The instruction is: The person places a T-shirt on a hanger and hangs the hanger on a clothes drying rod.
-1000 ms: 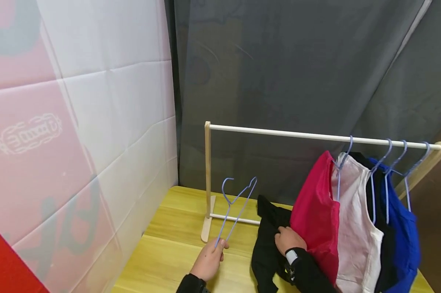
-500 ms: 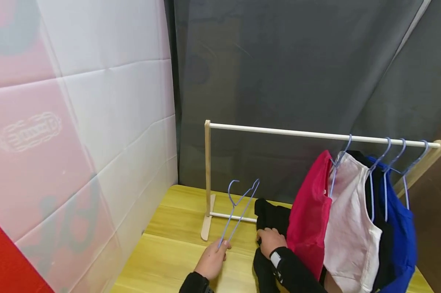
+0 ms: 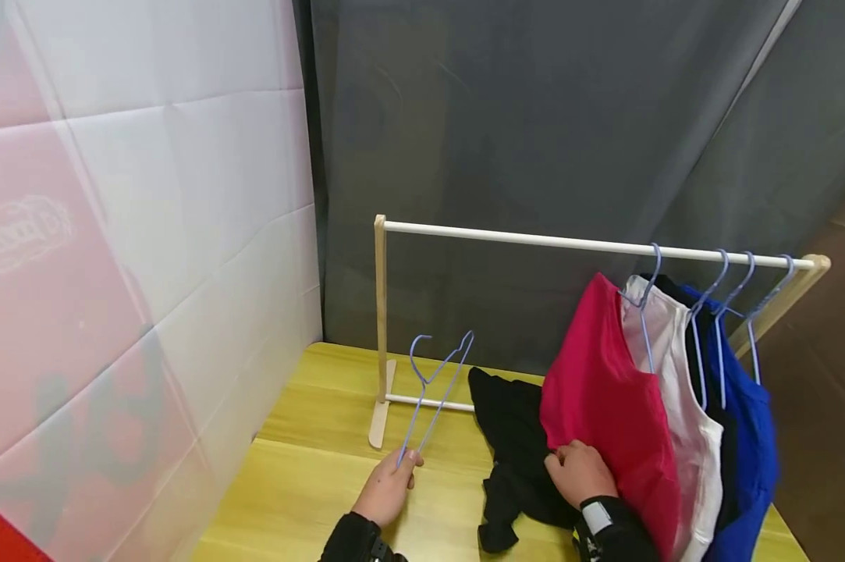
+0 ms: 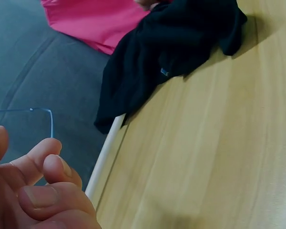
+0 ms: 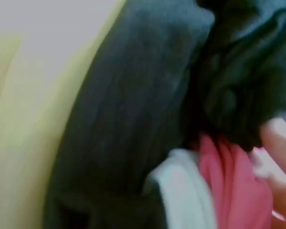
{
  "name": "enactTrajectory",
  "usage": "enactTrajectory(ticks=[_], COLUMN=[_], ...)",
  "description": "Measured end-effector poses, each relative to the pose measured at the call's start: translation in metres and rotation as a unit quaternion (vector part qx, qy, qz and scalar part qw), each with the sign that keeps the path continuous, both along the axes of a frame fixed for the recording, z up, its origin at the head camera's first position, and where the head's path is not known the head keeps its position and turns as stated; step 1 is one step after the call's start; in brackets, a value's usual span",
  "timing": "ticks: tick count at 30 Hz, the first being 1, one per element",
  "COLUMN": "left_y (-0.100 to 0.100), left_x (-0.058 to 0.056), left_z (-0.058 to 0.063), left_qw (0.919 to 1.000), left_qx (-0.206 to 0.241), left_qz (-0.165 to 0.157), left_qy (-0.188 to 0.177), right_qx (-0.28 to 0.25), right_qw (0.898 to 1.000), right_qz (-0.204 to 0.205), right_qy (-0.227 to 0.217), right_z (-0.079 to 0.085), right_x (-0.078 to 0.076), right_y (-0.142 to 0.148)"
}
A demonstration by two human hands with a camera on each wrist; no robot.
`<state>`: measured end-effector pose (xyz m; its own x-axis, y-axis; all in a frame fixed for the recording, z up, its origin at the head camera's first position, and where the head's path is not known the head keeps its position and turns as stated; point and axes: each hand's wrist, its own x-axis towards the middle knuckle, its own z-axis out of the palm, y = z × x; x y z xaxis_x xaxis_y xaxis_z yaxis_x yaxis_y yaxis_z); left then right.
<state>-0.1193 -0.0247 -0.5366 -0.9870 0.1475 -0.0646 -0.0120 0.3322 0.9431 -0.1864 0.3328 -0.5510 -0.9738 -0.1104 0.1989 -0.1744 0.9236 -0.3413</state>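
Note:
My left hand (image 3: 383, 488) pinches a blue wire clothes hanger (image 3: 425, 382) by its lower end, hook pointing up and away; only a bit of its wire (image 4: 51, 124) shows in the left wrist view. A crumpled black garment (image 3: 509, 437) lies on the table, one end over the rack's low bar. My right hand (image 3: 580, 474) grips black cloth (image 5: 248, 86) at the garment's right side, with fingertips partly cut off in the right wrist view. Right against that hand hangs a red garment (image 3: 605, 375), on a hanger.
A small clothes rack with a white top rail (image 3: 506, 234) stands on the yellow wooden table (image 3: 296, 484). White (image 3: 706, 460), black and blue (image 3: 752, 445) garments hang at its right end. A printed white sheet (image 3: 204, 234) borders the left, grey cloth (image 3: 506, 117) the back.
The right hand moved left over the black garment, then back right and nearer; the garment's near part now lies spread differently. The left hand still holds the hanger. The head view shifted slightly.

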Motion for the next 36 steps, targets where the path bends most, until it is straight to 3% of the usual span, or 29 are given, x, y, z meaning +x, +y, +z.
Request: enactTrajectory(ticks=[3, 5, 7, 10, 14, 16, 19, 22, 26, 28, 32, 36], left_y=[-0.003, -0.002, 0.001, 0.007, 0.014, 0.016, 0.016, 0.013, 0.009, 0.006, 0.001, -0.006], left_x=[-0.001, -0.002, -0.002, -0.002, -0.001, 0.0, 0.0, -0.001, 0.0, 0.002, 0.007, 0.014], left_z=[0.004, 0.005, 0.006, 0.005, 0.003, 0.003, 0.001, 0.0, 0.001, 0.001, 0.0, -0.001], left_qw=[1.0, 0.9998, 0.9996, 0.9994, 0.9992, 0.9992, 0.9992, 0.9993, 0.9993, 0.9991, 0.9981, 0.9972], left_qx=[0.001, 0.005, 0.008, 0.016, 0.018, 0.015, 0.014, 0.006, 0.002, 0.004, 0.01, 0.009], left_qz=[-0.005, -0.011, -0.018, -0.022, -0.032, -0.034, -0.035, -0.034, -0.035, -0.041, -0.061, -0.074], left_qy=[-0.005, -0.014, -0.022, -0.021, -0.017, -0.017, -0.016, -0.013, -0.01, -0.006, 0.001, 0.001], right_qx=[0.014, 0.018, 0.024, 0.062, 0.124, 0.117, 0.071, -0.017, -0.152, -0.194, -0.197, -0.14], right_qw=[0.994, 0.984, 0.974, 0.976, 0.987, 0.991, 0.996, 0.999, 0.988, 0.981, 0.98, 0.987], right_qz=[0.013, 0.052, 0.103, 0.136, 0.093, 0.072, 0.053, 0.026, -0.008, -0.005, 0.033, 0.074], right_qy=[0.107, 0.171, 0.201, 0.156, 0.032, 0.001, -0.013, -0.018, -0.005, 0.014, 0.025, -0.012], right_z=[0.002, 0.005, 0.011, 0.013, 0.001, -0.007, -0.01, 0.002, 0.028, 0.039, 0.051, 0.047], right_x=[-0.008, -0.014, -0.02, -0.026, -0.028, -0.03, -0.034, -0.042, -0.055, -0.061, -0.063, -0.058], right_y=[-0.015, -0.03, -0.044, -0.061, -0.062, -0.057, -0.05, -0.044, -0.037, -0.032, -0.023, -0.018])
